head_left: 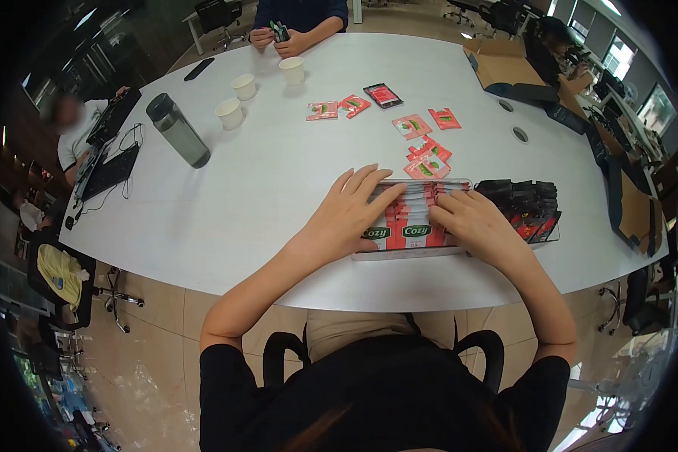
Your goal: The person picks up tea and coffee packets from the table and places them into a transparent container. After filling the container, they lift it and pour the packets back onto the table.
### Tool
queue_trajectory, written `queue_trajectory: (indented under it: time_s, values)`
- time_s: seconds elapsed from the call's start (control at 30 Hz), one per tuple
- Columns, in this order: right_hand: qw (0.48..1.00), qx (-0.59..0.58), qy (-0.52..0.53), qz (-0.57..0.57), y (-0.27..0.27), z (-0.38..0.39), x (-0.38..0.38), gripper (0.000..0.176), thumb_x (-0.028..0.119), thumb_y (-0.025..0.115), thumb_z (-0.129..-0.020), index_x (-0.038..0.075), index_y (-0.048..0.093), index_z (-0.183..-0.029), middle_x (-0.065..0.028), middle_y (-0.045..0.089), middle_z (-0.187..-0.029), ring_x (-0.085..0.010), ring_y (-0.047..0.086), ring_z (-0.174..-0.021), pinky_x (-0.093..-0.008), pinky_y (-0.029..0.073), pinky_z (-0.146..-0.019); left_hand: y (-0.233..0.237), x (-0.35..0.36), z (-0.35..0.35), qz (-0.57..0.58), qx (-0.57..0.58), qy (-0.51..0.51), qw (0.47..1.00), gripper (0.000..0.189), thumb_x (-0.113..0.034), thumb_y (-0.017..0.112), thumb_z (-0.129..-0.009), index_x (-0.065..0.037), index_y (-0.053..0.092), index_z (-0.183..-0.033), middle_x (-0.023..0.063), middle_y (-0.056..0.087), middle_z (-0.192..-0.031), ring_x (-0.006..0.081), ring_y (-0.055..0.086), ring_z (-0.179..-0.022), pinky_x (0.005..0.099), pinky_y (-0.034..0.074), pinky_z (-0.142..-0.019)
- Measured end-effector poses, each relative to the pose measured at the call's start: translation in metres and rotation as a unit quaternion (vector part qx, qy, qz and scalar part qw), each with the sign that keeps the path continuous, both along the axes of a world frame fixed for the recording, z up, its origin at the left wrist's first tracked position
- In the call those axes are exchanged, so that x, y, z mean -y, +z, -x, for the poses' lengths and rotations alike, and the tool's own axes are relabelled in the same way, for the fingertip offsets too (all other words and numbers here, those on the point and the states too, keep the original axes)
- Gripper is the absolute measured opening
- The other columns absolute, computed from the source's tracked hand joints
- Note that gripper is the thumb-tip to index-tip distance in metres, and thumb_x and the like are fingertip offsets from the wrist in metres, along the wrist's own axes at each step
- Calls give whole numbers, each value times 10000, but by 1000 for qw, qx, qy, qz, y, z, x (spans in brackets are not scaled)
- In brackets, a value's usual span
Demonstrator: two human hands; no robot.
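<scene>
A clear tray (422,254) near the table's front edge holds rows of upright red and white Cozy sachets (416,232). My left hand (346,213) rests at the tray's left end with its fingers spread over the sachets. My right hand (474,222) is on the tray's right part, fingers bent down among the sachets; whether it grips one is hidden. Right beside this tray stands another with black sachets (521,205). Loose red sachets (428,157) lie beyond the trays, and a black and red packet (383,95) lies farther back.
A grey bottle (178,129) and paper cups (230,114) stand at the left. Across the table (279,203) sits a person (301,22) holding a small dark item. Opened cardboard boxes (512,69) line the right edge. A black phone-like object (199,69) lies at the back left.
</scene>
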State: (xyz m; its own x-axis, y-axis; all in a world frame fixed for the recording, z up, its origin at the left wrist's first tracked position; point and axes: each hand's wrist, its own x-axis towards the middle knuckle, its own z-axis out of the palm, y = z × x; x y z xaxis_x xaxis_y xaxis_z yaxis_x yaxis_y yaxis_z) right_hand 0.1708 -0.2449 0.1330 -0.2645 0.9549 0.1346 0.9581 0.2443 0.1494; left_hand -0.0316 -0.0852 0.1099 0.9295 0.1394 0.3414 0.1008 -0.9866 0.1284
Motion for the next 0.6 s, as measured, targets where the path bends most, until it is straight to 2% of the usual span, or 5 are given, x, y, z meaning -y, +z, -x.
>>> queue_trajectory:
  time_s: [0.13, 0.23, 0.33, 0.43, 0.6]
  values:
    - [999, -26, -42, -4, 11, 5, -9, 712, 92, 790, -615, 122, 497, -1263, -81, 521, -1169, -252, 555, -1084, -365, 457, -876, -5, -3, -3, 15, -40, 13, 999, 1097, -218, 888, -559, -109, 288, -1470, 145, 392, -1417, 329, 414, -1298, 445, 352, -1081]
    - [996, 5, -78, -32, 4, 3, -15, 1044, 114, 875, -508, 134, 373, -1424, -106, 499, -1230, -290, 528, -1149, -405, 449, -934, -8, -6, -7, 16, -72, 10, 997, 1125, -241, 889, -560, -45, 260, -1472, 159, 401, -1394, 326, 430, -1273, 445, 365, -1056]
    - [992, 32, -121, 27, -13, -7, -18, 1254, 154, 906, -483, 140, 200, -1519, -137, 497, -1247, -309, 519, -1166, -457, 429, -988, -7, -6, -9, 8, -89, 10, 996, 1134, -249, 884, -551, -6, 257, -1465, 161, 412, -1369, 317, 447, -1242, 439, 372, -1033]
    - [990, 44, -133, 36, -16, -8, -21, 1281, 146, 907, -477, 127, 173, -1526, -143, 502, -1236, -304, 521, -1160, -486, 417, -1015, -9, -7, -11, -2, -96, 13, 995, 1144, -245, 878, -538, 6, 255, -1464, 156, 421, -1351, 307, 452, -1225, 433, 373, -1023]
    - [986, 76, -141, 35, -17, -7, -20, 1239, 166, 894, -513, 104, 176, -1521, -149, 492, -1266, -306, 495, -1201, -507, 294, -1119, -6, -7, -11, 1, -107, 6, 994, 1131, -245, 867, -542, 7, 262, -1463, 156, 416, -1357, 300, 444, -1236, 439, 372, -1021]
